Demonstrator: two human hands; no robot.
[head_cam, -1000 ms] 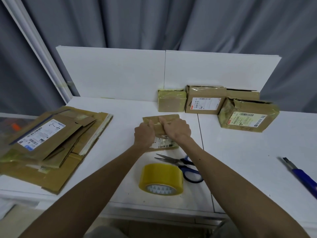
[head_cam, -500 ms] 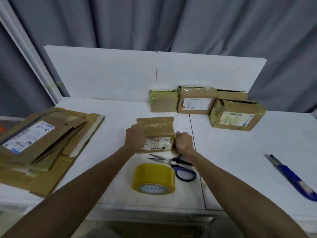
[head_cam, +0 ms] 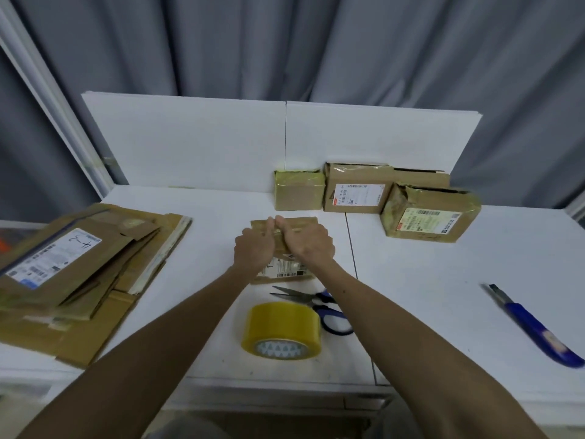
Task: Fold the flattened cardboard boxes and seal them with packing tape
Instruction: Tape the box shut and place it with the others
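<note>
We grip the small box (head_cam: 285, 268) mid-table, left hand (head_cam: 254, 248) and right hand (head_cam: 309, 245) touching, fingers curled over its flaps. Several taped boxes (head_cam: 354, 189) far right seem done. This one awaits the tape roll (head_cam: 281, 324), and the flattened stack (head_cam: 79, 274) at left is unfolded.

Small cardboard box (head_cam: 300, 221): brown; white label, black print.
Flattened boxes (head_cam: 79, 280): brown; white label with blue band.
Roll of packing tape (head_cam: 281, 327): translucent yellow; white core with grey-blue triangle pattern.
Scissors (head_cam: 316, 304): blue handles, silver blades.
Utility knife (head_cam: 535, 327): blue body, black tip.
Sealed boxes (head_cam: 354, 188): brown, yellowish tape, white labels with red marks.
Table (head_cam: 443, 296): white.
Backboards (head_cam: 190, 141): white.
Curtain (head_cam: 285, 42): grey.
</note>
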